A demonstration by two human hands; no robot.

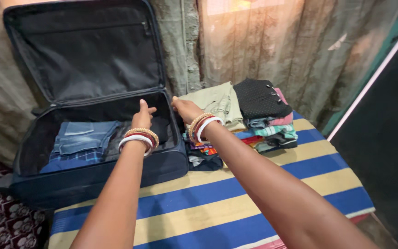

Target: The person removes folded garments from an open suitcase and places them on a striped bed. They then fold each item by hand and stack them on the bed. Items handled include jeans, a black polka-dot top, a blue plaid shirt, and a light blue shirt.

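An open dark blue suitcase (pixel 116 177) lies at the left with its lid propped against the wall. Inside it lie folded blue jeans (pixel 81 138) and a dark garment (pixel 162 127). My left hand (pixel 143 115) reaches over the suitcase's right half, fingers apart, just above the dark garment. My right hand (pixel 184 109) rests at the suitcase's right rim, touching the near edge of a folded olive-green garment (pixel 217 103) on top of a clothes stack. Both wrists wear red, white and gold bangles.
Two stacks of folded clothes stand to the right of the suitcase, one topped by a black dotted garment (pixel 260 99). A blue and yellow striped sheet (pixel 236 203) covers the surface. A curtain (pixel 277 46) hangs behind, and a dark panel (pixel 388 138) stands at the right.
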